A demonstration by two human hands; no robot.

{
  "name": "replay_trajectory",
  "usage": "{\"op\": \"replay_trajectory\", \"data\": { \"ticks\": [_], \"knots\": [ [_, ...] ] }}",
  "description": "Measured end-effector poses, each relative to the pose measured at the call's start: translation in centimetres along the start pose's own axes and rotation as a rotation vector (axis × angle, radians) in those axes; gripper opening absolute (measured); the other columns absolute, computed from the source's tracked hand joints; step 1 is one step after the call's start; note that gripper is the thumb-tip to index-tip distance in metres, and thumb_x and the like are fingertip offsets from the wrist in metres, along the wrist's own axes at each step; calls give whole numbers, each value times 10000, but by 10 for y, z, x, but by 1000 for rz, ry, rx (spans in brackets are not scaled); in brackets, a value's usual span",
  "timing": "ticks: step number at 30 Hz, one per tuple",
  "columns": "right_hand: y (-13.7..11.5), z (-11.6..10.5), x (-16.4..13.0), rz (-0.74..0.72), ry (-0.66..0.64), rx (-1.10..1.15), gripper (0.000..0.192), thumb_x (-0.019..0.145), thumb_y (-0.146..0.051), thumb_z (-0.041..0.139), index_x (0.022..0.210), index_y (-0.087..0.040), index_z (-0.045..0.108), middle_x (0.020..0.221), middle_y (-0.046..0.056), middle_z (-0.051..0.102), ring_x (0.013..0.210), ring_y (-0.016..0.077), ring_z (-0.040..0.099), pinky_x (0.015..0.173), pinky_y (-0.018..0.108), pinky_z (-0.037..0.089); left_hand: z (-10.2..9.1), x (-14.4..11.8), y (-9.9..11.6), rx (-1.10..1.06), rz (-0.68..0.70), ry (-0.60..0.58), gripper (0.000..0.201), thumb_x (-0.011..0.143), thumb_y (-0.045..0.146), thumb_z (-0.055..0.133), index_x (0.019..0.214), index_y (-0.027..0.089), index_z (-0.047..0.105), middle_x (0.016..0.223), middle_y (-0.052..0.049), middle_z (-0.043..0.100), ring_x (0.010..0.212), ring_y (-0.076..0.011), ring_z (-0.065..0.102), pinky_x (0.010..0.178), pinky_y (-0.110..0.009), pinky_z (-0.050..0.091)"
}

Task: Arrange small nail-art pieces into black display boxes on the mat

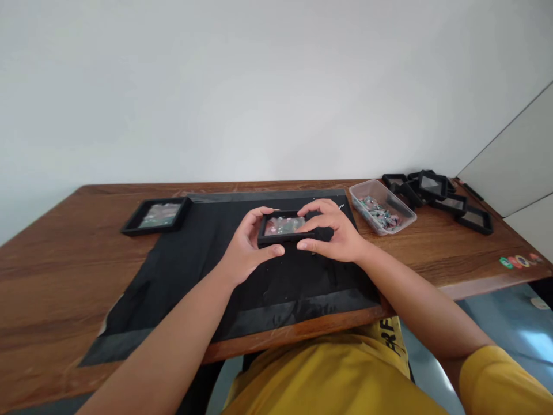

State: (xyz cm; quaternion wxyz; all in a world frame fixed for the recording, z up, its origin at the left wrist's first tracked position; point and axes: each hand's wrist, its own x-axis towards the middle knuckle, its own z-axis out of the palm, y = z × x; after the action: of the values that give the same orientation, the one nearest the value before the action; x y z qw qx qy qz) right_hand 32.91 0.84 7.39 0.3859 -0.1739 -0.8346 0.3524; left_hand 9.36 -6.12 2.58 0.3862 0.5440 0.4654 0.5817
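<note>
One black, clear-windowed rectangular frame [280, 226] sits long axis crosswise between left hand [247, 246] and right hand [334, 231], both gripping it.

Brown wood grain runs right across the worktop [38, 276], and there's a plain black mat [194, 253] at its near edge, bordered by greyer strips [311, 305]! Over it, a black frame [283, 237] shows pink, white and green spots, while towards the far right corner a clear tub [372, 188] flashes teal, pink and grey pieces [380, 214] beside black-rimmed frames [432, 184].
</note>
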Motion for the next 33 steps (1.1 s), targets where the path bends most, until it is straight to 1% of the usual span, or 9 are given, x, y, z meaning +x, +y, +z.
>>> {"op": "replay_trajectory", "data": {
  "ticks": [3, 6, 11, 14, 19, 21, 26, 29, 33],
  "knots": [
    [1, 4, -2, 151, 87, 122, 322, 946, -507, 770, 1192, -300, 754, 1478, 93, 634, 1460, 288, 514, 1281, 587, 331, 0, 0, 1, 31, 28, 35, 890, 573, 734, 966, 1232, 276, 582, 1362, -117, 649, 1261, -351, 646, 1097, -513, 552],
    [3, 10, -1, 460, 104, 399, 608, 897, -547, 813, 1402, -292, 590, 1589, 123, 549, 1503, 289, 498, 1226, 546, 456, 1, -1, 4, 107, 115, 44, 908, 560, 752, 962, 1217, 279, 552, 1397, -123, 613, 1289, -353, 627, 1089, -513, 563],
    [-3, 14, 3, 774, -166, 774, 670, 757, -538, 939, 1207, -231, 551, 996, 39, 762, 832, 192, 766, 750, 340, 680, 5, -3, 6, 186, 207, 12, 907, 597, 751, 946, 1243, 289, 508, 1423, -122, 553, 1309, -343, 605, 1087, -504, 564],
    [-10, 12, 6, 801, -248, 830, 635, 723, -540, 958, 1065, -228, 523, 690, -62, 676, 526, 117, 631, 503, 248, 596, 5, -3, 6, 213, 193, -2, 940, 602, 744, 946, 1295, 297, 496, 1417, -118, 548, 1305, -344, 607, 1098, -517, 562],
    [-14, 8, 8, 796, -231, 838, 645, 666, -554, 974, 965, -232, 503, 616, -89, 660, 427, 68, 508, 385, 188, 452, 5, -3, 3, 92, 124, -61, 1058, 624, 730, 944, 1456, 338, 422, 1482, -127, 533, 1341, -359, 602, 1089, -523, 568],
    [-14, 8, 9, 800, -194, 843, 656, 644, -560, 979, 946, -235, 497, 602, -90, 658, 424, 65, 494, 379, 184, 424, 5, -3, 4, -16, 29, -78, 955, 700, 786, 864, 1437, 341, 451, 1421, -116, 596, 1270, -340, 651, 1033, -512, 596],
    [-12, 10, 9, 804, -80, 834, 650, 633, -527, 978, 960, -241, 494, 577, -106, 621, 420, 69, 470, 372, 185, 347, 12, -3, 18, -196, -306, -285, 774, 804, 962, 564, 1002, 222, 673, 824, -59, 684, 628, -199, 618, 572, -363, 573],
    [-11, 13, 9, 819, -74, 826, 638, 642, -518, 969, 959, -242, 489, 585, -105, 612, 424, 69, 459, 379, 184, 320, 16, -1, 28, -184, -434, -442, 791, 812, 982, 491, 769, 209, 652, 602, -15, 557, 497, -154, 481, 459, -308, 434],
    [-11, 16, 8, 842, -111, 845, 612, 654, -487, 964, 928, -244, 474, 591, -99, 606, 423, 58, 420, 381, 175, 279, 19, 1, 36, -167, -489, -489, 696, 893, 845, 501, 556, 236, 520, 470, 20, 385, 454, -139, 360, 470, -309, 338]
  ]
}}
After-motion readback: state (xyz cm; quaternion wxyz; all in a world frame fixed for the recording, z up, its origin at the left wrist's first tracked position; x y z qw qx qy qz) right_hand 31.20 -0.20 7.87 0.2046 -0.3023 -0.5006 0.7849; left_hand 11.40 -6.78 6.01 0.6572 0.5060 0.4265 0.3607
